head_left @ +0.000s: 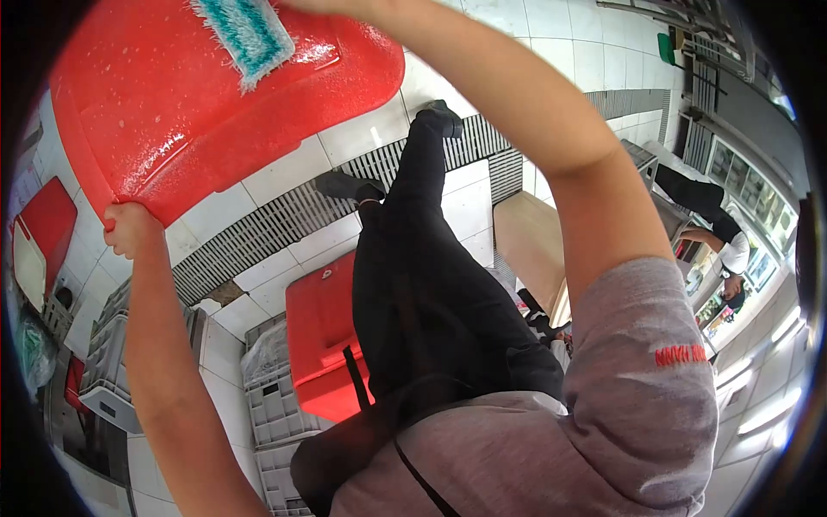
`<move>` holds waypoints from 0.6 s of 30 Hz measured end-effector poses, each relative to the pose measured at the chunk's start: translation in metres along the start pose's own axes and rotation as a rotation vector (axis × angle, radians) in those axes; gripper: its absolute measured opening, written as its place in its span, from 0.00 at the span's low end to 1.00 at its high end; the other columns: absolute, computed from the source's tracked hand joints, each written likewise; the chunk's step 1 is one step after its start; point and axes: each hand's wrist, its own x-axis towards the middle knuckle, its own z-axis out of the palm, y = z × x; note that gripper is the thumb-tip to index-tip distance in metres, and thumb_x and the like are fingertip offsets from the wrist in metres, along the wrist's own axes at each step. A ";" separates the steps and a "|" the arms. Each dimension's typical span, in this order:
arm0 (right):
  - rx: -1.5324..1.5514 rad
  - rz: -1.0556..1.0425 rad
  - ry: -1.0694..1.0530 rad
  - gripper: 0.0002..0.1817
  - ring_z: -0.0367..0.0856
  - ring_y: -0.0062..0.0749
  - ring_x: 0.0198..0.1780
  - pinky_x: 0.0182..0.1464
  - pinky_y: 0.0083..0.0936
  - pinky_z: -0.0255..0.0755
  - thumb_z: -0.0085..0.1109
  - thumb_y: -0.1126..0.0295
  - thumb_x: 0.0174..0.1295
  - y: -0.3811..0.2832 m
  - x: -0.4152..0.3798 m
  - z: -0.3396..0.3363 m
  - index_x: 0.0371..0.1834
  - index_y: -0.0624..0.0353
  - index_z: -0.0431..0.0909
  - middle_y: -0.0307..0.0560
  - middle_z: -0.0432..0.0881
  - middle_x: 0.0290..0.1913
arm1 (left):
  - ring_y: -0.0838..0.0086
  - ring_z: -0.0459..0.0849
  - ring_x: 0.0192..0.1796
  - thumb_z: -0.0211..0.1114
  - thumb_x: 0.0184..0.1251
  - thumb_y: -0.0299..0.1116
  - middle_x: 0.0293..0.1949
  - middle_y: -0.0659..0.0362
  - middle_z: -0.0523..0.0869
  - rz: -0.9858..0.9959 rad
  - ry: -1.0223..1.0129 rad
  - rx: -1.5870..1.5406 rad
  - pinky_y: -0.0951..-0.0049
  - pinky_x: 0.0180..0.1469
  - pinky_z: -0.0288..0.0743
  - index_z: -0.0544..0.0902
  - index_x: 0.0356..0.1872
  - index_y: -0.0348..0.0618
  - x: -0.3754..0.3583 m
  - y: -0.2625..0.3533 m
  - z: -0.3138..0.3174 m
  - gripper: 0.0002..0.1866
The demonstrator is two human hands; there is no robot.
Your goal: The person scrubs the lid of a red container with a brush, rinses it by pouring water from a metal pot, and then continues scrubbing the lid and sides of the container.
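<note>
A large red plastic lid (129, 103), wet with drops and suds, fills the upper left. My left hand (133, 231) grips its near corner, with fingers curled round the edge. On the lid lies a scrubbing pad (250, 39) with shaggy teal and white bristles. My right hand (319, 4) reaches to the top edge of the view, close beside the pad; its fingers are cut off by the frame.
Below me stand a red box (320, 327) and grey crates (280, 418). A slotted drain grate (258, 250) crosses the white tiled floor. More crates (108, 379) are at left. A person (728, 241) bends at far right, near a beige board (530, 246).
</note>
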 end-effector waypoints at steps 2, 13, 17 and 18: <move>-0.086 -0.013 -0.098 0.35 0.66 0.54 0.59 0.59 0.45 0.61 0.55 0.44 0.52 -0.012 -0.023 0.005 0.48 0.69 0.73 0.63 0.70 0.56 | 0.48 0.69 0.60 0.41 0.60 0.54 0.59 0.39 0.67 -0.009 -0.008 -0.021 0.55 0.61 0.64 0.65 0.60 0.33 0.000 0.004 -0.001 0.35; -0.111 -0.299 0.003 0.26 0.71 0.55 0.47 0.49 0.49 0.61 0.49 0.66 0.57 -0.097 -0.061 0.073 0.61 0.61 0.66 0.61 0.74 0.47 | 0.47 0.71 0.58 0.43 0.60 0.53 0.55 0.38 0.72 0.060 0.065 0.012 0.53 0.60 0.64 0.69 0.57 0.33 0.012 -0.010 0.010 0.34; -0.160 -0.178 0.195 0.28 0.72 0.52 0.46 0.45 0.47 0.63 0.46 0.67 0.58 -0.163 -0.088 0.110 0.64 0.61 0.63 0.61 0.73 0.47 | 0.46 0.70 0.58 0.43 0.61 0.53 0.56 0.39 0.71 0.075 0.051 0.022 0.51 0.60 0.63 0.68 0.59 0.37 0.015 -0.008 0.012 0.33; -0.155 -0.166 0.276 0.26 0.72 0.52 0.47 0.46 0.47 0.63 0.47 0.68 0.58 -0.177 -0.096 0.112 0.62 0.61 0.65 0.61 0.73 0.48 | 0.46 0.70 0.58 0.42 0.61 0.53 0.57 0.39 0.70 0.060 0.046 0.028 0.50 0.60 0.64 0.68 0.59 0.37 0.014 -0.011 0.010 0.33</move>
